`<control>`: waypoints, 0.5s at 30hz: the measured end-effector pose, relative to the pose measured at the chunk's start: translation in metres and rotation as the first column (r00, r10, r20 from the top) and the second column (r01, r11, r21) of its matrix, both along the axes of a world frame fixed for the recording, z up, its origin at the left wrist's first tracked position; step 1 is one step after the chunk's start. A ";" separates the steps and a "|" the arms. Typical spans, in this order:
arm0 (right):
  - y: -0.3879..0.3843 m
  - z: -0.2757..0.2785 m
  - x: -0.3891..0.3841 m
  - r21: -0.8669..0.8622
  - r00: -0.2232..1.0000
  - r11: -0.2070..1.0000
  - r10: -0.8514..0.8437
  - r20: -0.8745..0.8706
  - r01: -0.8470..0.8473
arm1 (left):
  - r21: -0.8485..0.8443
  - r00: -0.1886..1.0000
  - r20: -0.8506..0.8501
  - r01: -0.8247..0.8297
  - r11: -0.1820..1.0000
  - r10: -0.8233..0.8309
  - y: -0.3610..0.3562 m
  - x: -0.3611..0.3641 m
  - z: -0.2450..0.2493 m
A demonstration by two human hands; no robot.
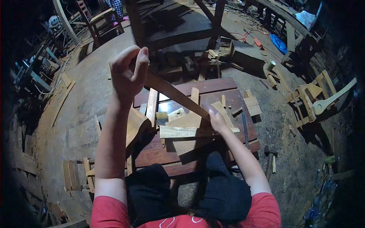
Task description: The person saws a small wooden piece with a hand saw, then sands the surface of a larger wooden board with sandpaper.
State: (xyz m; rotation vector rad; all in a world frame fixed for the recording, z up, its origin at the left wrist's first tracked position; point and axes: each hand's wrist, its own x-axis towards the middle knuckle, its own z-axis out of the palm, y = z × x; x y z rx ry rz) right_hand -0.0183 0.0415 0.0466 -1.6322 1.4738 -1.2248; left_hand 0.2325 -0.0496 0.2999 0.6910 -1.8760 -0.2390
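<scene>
My left hand (129,72) is raised, its fingers curled into a fist and the thumb laid along them; whatever it may hold is hidden. A long, narrow wooden strip (175,95) slants down from beside that wrist, its upper end out of sight behind the hand. At its lower end my right hand (217,121) closes around it. Below lies a pale wooden piece (178,132), close to the right hand, on a low reddish-brown wooden table (152,156). Several offcuts and what looks like a flat paintbrush (162,117) lie behind it.
A hammer (270,150) stands right of the table. Further right are a wooden frame (304,102) and a spoon-shaped wooden piece (323,106). Blue plastic (279,44) and an orange tool (258,42) lie behind. A chair (99,21) stands back left, near another person's legs (116,7).
</scene>
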 end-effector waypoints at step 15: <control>-0.003 0.108 0.048 -0.338 0.995 0.936 0.090 -0.050 -0.101 | 0.005 0.980 -0.024 -0.198 0.980 0.198 0.009 -0.019 0.010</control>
